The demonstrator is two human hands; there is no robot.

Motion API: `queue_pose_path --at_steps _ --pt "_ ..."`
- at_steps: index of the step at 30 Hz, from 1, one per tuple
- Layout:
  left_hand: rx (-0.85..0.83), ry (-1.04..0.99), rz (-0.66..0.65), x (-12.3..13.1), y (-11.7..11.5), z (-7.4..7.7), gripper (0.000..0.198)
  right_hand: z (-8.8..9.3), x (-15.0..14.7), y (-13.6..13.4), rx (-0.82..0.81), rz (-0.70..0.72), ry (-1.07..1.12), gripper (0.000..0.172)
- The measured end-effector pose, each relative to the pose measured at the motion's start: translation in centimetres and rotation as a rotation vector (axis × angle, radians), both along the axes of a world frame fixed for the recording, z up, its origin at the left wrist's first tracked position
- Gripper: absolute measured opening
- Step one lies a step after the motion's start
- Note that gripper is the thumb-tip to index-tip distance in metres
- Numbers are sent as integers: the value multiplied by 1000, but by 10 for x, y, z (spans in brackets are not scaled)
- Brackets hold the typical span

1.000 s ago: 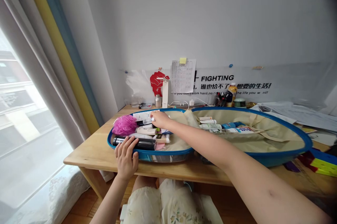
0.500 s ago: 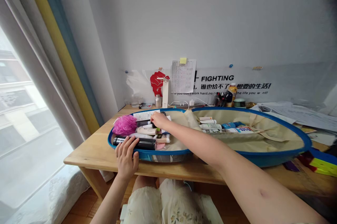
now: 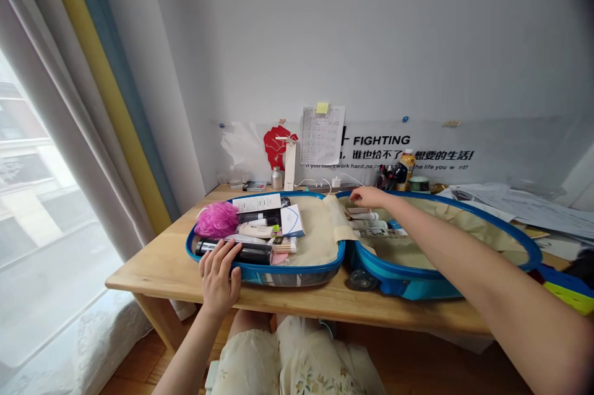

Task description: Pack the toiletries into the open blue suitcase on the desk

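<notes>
An open suitcase with blue rims lies on the table. My left hand (image 3: 219, 276) rests, fingers stretched, over the near rim of its left half (image 3: 320, 266) and on a black cylinder (image 3: 253, 252). My right hand (image 3: 369, 197), fingers curled, is over the back of the right half (image 3: 524, 252); what it holds, if anything, is hidden. Below it lie a small box (image 3: 360, 210) and white tubes (image 3: 374, 225). In the left half are a pink bath puff (image 3: 217, 220), a white-and-blue box (image 3: 291, 221), a white carton (image 3: 257, 204) and a bundle of cotton swabs (image 3: 284, 245).
Behind the suitcase stand a white stand (image 3: 290, 166), a small silver bottle (image 3: 277, 179) and a yellow bottle (image 3: 405, 171). Papers (image 3: 505, 200) lie at the back right. A suitcase wheel (image 3: 362, 280) sits on the wooden table (image 3: 153, 265) near its front edge.
My right hand has moved from the left half of the suitcase across to the right half, uncovering the white-and-blue box. My left hand stays on the near rim.
</notes>
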State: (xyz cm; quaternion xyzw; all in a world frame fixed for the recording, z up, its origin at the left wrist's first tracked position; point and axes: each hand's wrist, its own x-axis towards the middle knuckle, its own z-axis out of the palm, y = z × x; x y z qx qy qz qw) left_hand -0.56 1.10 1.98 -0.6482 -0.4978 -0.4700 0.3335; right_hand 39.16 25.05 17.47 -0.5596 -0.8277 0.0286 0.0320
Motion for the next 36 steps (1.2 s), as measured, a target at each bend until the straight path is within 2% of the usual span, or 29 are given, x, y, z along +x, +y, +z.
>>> queue_pose_path --at_steps 3,7,13,18,22,27,31,33,36 --pt "-10 -2 2 -1 1 -1 44 -25 25 5 -84 -22 -85 32" --pt "-7 2 5 -2 1 -1 45 -47 33 14 -101 -57 -147 38" --pt "11 14 2 0 -1 3 44 -50 32 28 -101 -67 -206 39" --pt "18 23 8 0 -1 4 43 -47 33 28 -80 -67 -228 37" --pt "18 27 8 -1 -1 3 43 -37 35 21 -27 -72 -224 35" --pt "1 8 -2 -1 -1 2 44 0 25 0 143 -37 -154 31" --pt "-14 -14 3 -1 -1 0 45 24 -12 -28 216 204 -100 35" --pt "-14 -13 4 -1 -1 0 44 28 -38 -40 199 350 -113 33" --pt "-20 -17 -5 -1 -1 0 44 24 -74 -50 168 509 -171 28"
